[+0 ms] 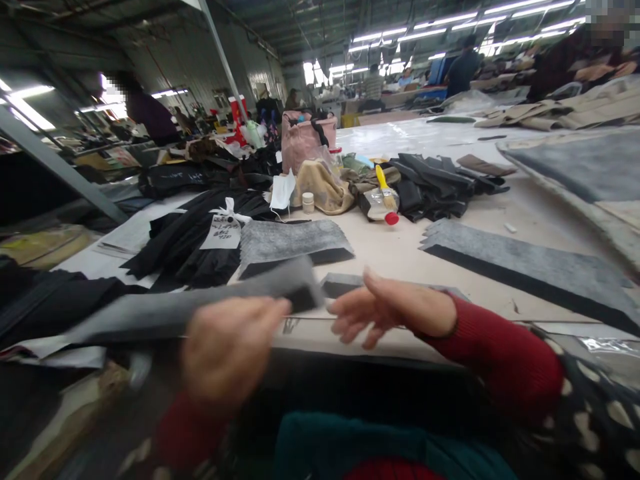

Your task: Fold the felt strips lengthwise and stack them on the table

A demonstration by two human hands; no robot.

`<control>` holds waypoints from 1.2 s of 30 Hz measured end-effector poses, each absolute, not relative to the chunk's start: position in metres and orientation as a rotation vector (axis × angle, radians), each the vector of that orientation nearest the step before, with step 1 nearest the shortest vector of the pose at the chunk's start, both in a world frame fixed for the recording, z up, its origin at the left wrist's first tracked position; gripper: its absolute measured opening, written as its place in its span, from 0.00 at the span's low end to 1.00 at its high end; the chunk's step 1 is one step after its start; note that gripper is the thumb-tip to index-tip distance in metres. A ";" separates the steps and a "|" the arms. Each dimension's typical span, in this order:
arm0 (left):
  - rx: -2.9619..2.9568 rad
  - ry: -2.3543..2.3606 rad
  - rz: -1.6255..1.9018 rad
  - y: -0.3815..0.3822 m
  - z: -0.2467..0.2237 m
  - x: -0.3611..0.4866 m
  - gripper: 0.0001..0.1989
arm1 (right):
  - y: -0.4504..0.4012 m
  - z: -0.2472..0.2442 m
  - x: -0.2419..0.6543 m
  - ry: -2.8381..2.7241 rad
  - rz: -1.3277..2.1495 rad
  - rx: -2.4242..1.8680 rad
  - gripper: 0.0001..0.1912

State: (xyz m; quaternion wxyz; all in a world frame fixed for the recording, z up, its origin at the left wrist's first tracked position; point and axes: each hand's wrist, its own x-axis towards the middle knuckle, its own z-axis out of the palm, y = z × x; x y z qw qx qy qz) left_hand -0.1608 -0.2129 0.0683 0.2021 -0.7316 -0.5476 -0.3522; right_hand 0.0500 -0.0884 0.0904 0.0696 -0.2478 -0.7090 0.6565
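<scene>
Left of frame, black cloth (175,233) lies heaped on the surface (385,247). Lower centre-left, the left hand (233,350) has its grip clamped on a grey strip (175,308), finger placement blurred; the step looks like positioning it. Centre, the right hand (385,310) is empty, fingers apart; the next move likely calls for steadying the strip's near end. Right, a black-edged piece (520,257) takes up room.

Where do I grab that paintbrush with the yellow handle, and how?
Probably best by its yellow handle, pinched near the middle, coming down from above. The handle is slim, nothing seems to cover it, and it points away from you, while the bristles face your side.
</scene>
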 end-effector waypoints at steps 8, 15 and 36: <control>-2.642 -1.226 -0.866 -0.200 0.010 -0.055 0.10 | -0.124 0.008 0.119 -2.385 1.424 -0.929 0.14; -2.411 -1.870 -0.651 -0.154 0.019 -0.115 0.15 | -0.125 0.018 0.155 -2.469 1.115 -0.684 0.12; -2.936 -2.210 -0.517 -0.159 0.046 -0.141 0.12 | -0.105 0.020 0.192 -2.349 1.012 -1.075 0.15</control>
